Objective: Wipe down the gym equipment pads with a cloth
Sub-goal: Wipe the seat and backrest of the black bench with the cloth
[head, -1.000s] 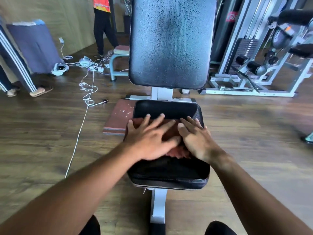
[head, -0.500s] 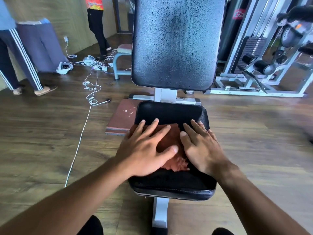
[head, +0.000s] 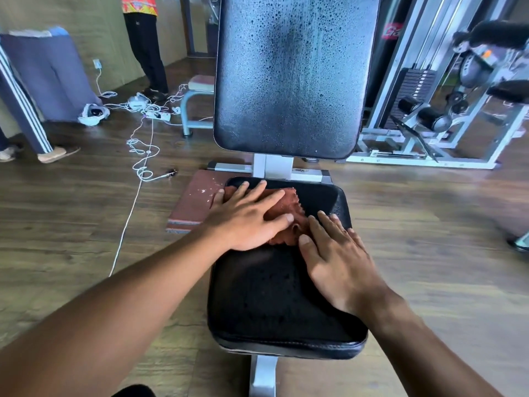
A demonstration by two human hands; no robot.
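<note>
- At frame centre, the cloth (head: 286,216) lies on the far half of the seat pad (head: 280,296).
- Left hand (head: 246,219) presses it flat, fingers straight, spreading wiping pressure.
- Right hand (head: 337,262), also flat, pins its near edge.
- Back pad (head: 289,75), upper centre, looks wet with droplets, likely unwiped.

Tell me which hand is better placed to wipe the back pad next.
Probably the left hand. It lies flat on the cloth at the far end of the seat pad, closest to the wet back pad. The right hand covers only the cloth's near edge.
</note>
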